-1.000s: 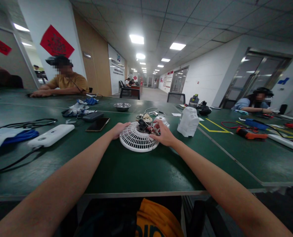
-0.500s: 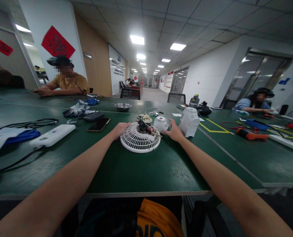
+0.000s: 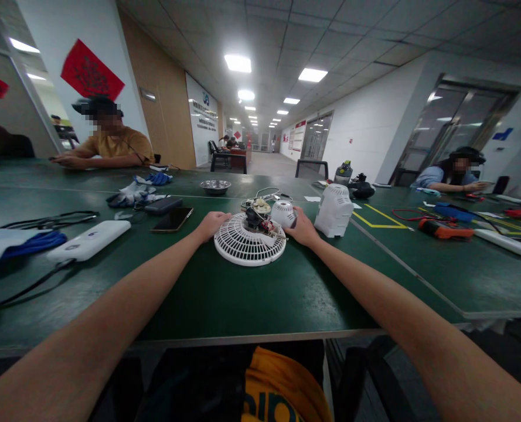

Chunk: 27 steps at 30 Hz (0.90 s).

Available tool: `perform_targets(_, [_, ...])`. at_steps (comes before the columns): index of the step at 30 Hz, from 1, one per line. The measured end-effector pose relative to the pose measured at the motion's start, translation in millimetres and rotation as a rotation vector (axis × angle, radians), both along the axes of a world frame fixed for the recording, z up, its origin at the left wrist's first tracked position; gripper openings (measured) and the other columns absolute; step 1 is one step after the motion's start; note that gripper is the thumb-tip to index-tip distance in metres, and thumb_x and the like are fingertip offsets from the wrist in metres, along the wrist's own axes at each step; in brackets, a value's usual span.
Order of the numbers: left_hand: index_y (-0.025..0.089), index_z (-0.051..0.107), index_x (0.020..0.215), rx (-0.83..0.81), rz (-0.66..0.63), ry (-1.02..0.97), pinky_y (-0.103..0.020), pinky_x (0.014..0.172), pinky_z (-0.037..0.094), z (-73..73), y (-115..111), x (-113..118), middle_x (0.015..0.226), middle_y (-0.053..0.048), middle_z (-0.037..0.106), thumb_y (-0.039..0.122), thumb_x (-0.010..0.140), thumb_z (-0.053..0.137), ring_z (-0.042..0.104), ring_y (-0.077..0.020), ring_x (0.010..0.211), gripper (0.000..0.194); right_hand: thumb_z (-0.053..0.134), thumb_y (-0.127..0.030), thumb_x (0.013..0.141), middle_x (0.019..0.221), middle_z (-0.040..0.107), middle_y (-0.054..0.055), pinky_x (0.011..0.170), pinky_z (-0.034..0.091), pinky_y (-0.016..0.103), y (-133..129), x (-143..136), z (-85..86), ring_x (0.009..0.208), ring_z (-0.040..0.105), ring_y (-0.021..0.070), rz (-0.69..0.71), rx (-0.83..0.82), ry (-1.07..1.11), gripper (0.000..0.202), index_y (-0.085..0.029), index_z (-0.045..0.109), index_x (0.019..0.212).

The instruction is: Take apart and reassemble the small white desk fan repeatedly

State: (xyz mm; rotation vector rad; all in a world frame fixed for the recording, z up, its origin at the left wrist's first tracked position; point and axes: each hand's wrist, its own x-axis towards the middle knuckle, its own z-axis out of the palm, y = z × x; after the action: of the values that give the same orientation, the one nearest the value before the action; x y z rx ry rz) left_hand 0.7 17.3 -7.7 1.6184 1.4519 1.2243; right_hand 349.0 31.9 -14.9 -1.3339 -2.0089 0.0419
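A round white fan grille [image 3: 247, 253] lies on the green table, with a dark motor [image 3: 256, 221] and loose wires at its centre. My left hand [image 3: 214, 225] grips the grille's left rim, its fingertips partly hidden. On the other side, my right hand [image 3: 304, 227] is closed around the right side of a small white vented motor cover [image 3: 282, 213], which sits beside the motor at the grille's back right edge. A white cable [image 3: 269, 191] curls behind these parts. Just right of my right hand stands a larger white plastic housing [image 3: 334, 212], upright and apart from it.
Left of me lie a phone [image 3: 172, 220], a white power bank [image 3: 91, 241] with a cable, and gloves [image 3: 135, 194]. A metal bowl [image 3: 215, 187] stands farther back. To the right is an orange multimeter [image 3: 445, 229]. Other people sit at the table's far left and right.
My right hand has moved inward and closed on the motor cover; its fingers were spread wider before. My left hand stays at the grille's rim. The view has shifted slightly.
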Motion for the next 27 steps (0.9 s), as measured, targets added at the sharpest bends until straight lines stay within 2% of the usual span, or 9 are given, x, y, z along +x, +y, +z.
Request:
perform_targets(4, [0.015, 0.069, 0.066, 0.127, 0.029, 0.205, -0.03, 0.065, 0.04, -4.2, 8.0, -4.6, 0.066, -0.003, 0.066, 0.054, 0.074, 0.058, 0.056, -0.0182, 0.066, 0.041, 0.071, -0.049, 0.072, 0.129, 0.054, 0.015, 0.098, 0.043, 0.046, 6.2, -4.0, 1.0, 0.116, 0.055, 0.0319, 0.028, 0.018, -0.018, 0.085, -0.02, 0.03, 0.141])
perform_targets(6, [0.015, 0.07, 0.068, 0.136, 0.048, 0.257, -0.03, 0.065, 0.04, -6.3, 10.5, -5.5, 0.068, -0.003, 0.066, 0.054, 0.076, 0.055, 0.057, -0.0185, 0.067, 0.043, 0.07, -0.05, 0.073, 0.13, 0.053, 0.015, 0.098, 0.043, 0.047, 7.3, -5.2, 1.9, 0.116, 0.055, 0.0326, 0.045, 0.029, -0.025, 0.086, -0.02, 0.029, 0.142])
perform_targets(19, [0.016, 0.068, 0.065, 0.145, 0.123, 0.322, -0.029, 0.064, 0.039, -5.9, 7.0, -5.0, 0.065, -0.003, 0.064, 0.056, 0.074, 0.053, 0.055, -0.0185, 0.066, 0.043, 0.068, -0.048, 0.075, 0.113, 0.062, 0.012, 0.088, 0.047, 0.047, 6.7, -3.6, 7.3, 0.093, 0.062, 0.0293, 0.06, 0.077, -0.024, 0.077, -0.02, 0.036, 0.138])
perform_targets(27, [0.017, 0.066, 0.064, 0.145, 0.119, 0.33, -0.029, 0.062, 0.037, -4.3, 3.8, -2.9, 0.061, -0.002, 0.062, 0.054, 0.075, 0.053, 0.054, -0.0185, 0.063, 0.041, 0.067, -0.047, 0.075, 0.112, 0.062, 0.014, 0.086, 0.048, 0.046, 11.6, -2.5, 5.4, 0.092, 0.062, 0.0299, 0.053, 0.102, -0.024, 0.074, -0.018, 0.037, 0.136])
